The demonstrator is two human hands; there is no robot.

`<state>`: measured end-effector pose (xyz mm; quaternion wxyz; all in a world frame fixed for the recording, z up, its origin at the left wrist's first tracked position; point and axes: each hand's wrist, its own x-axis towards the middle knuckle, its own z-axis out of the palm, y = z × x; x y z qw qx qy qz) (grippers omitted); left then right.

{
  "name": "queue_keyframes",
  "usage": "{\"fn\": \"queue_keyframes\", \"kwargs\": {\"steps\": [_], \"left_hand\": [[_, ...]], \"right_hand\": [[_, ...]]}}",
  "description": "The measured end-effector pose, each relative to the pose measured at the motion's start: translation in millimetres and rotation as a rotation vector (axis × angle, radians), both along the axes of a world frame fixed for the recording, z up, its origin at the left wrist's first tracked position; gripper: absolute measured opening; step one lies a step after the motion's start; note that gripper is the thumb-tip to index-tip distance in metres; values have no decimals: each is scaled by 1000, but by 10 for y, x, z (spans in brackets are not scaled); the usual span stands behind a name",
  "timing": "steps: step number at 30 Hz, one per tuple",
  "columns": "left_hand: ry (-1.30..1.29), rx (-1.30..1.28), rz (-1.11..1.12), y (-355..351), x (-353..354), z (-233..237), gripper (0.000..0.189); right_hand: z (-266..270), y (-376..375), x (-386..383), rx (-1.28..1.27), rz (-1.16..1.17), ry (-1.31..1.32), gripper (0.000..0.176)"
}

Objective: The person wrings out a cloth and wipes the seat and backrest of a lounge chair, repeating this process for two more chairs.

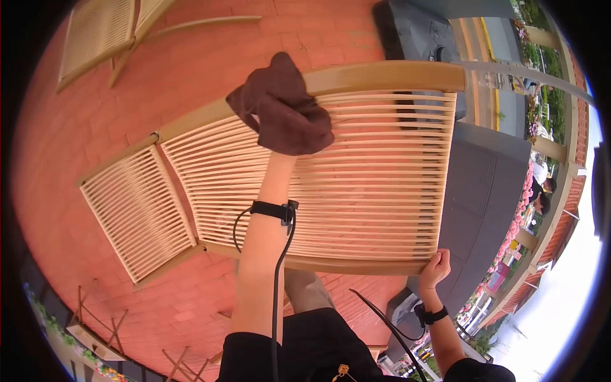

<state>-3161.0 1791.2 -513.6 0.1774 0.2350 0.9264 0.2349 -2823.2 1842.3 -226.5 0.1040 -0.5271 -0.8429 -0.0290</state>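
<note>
A wooden chair frame [388, 77] with pale cords strung across it spans the middle of the head view, tilted, with a smaller corded panel [137, 213] joined at its left end. My left hand is covered by a dark brown cloth [280, 108], which it holds against the upper wooden rail; its fingers are hidden. Closed round the lower right corner of the frame is my right hand [436, 268]. Both wrists wear black straps with cables.
Red paving [191, 57] lies below. Another corded chair [98, 35] is at upper left, wooden frames [102, 334] at lower left. Dark grey boxes [477, 191] stand behind the frame's right end. People [541, 188] are beyond pink flowers at far right.
</note>
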Motion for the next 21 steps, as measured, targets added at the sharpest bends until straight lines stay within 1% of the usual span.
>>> {"fn": "queue_keyframes", "kwargs": {"steps": [2,4,6,8,10,11,12,14,16,17,18,19,20,21], "left_hand": [[-158,-153,180,-753,-270,-539,48],[-257,-308,317,-1335,-562,-1012,48],[-335,-433,375,-1689,-803,-1355,47],[-383,-480,366,-1830,-929,-1471,46],[-396,-399,333,-1926,-962,-1422,46],[-390,-296,313,-1910,-885,-1332,45],[-375,-152,274,-1812,-720,-1158,45],[-371,202,183,-1407,-115,-609,45],[-394,58,195,-1159,560,56,81],[-435,234,239,-1123,707,219,93],[-292,22,214,-1169,824,90,98],[-147,-185,194,-1214,793,27,103],[-389,-288,253,-1333,688,-140,100],[-643,-392,306,-1565,435,-252,97]], "right_hand": [[-4,46,1,-14,8,13,14],[13,-13,18,5,-29,30,14],[27,14,-6,-9,12,1,16],[33,36,62,-16,-4,-26,17],[53,62,86,-7,5,-83,19],[52,98,111,-53,24,-81,19],[40,124,164,-39,33,-71,19],[-6,159,201,-47,45,-48,19],[47,179,221,-30,20,-129,20],[67,140,247,-38,21,-131,20],[68,161,250,-39,16,-137,20],[50,225,236,-36,20,-138,21],[60,243,255,-32,19,-150,22],[85,228,272,-35,32,-162,22]]}}
